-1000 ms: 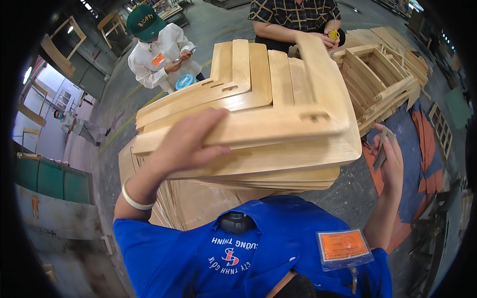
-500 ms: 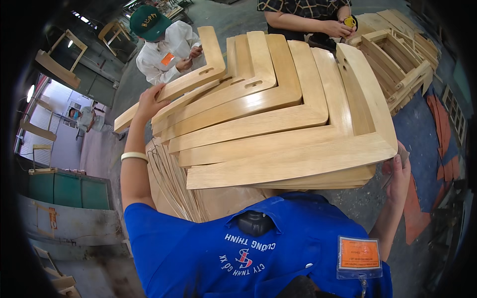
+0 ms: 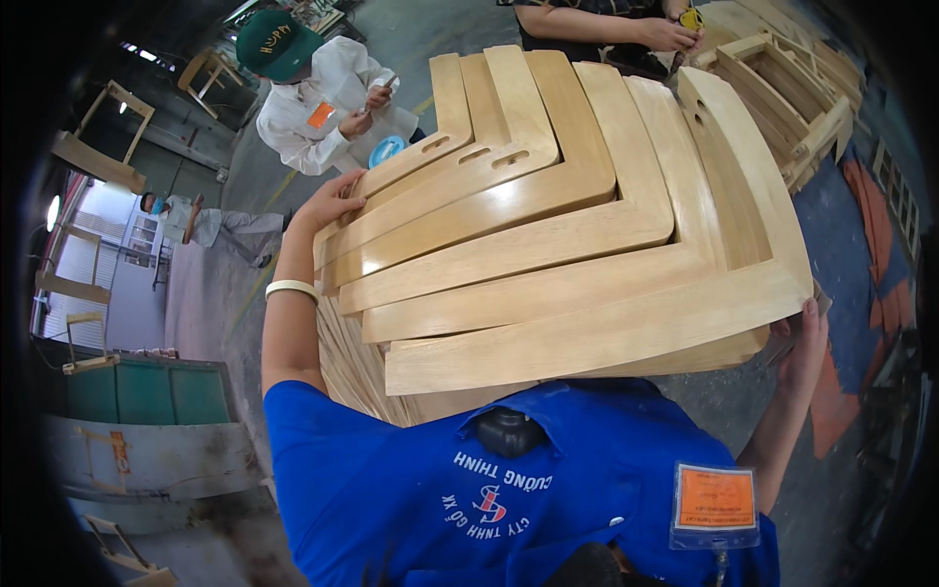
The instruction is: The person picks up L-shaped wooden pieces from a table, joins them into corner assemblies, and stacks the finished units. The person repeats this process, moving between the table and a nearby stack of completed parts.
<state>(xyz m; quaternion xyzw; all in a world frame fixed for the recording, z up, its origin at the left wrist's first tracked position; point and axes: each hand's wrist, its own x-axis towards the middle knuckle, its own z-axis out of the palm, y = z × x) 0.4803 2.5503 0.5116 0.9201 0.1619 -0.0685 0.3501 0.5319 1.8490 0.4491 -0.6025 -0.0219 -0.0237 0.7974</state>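
Several L-shaped pale wooden frame pieces (image 3: pixel 509 225) lie overlapped in a row before me, their corners pointing right. My left hand (image 3: pixel 333 203) is at the far left, its fingers closed over the edge of the farthest L-shaped piece (image 3: pixel 451 103), which has a slot near its corner. At the near right corner of the nearest L-shaped piece (image 3: pixel 597 328), my right hand (image 3: pixel 804 342) is closed with a thin grey-brown sheet (image 3: pixel 824 299) between its fingers. Part of that sheet and some right fingers are hidden by the wood.
Thin wooden strips (image 3: pixel 357 362) lie under the row at left. A co-worker in a green cap (image 3: pixel 279 47) stands beyond it; another person's hands (image 3: pixel 675 34) hold something yellow. Stacked wooden frames (image 3: pixel 773 93) stand at far right. A person (image 3: pixel 210 220) walks at left.
The farthest L-shaped piece has come rightward, from sticking out at the left to lying along the others. My left hand moved with it. A blue round object now shows beside the co-worker.
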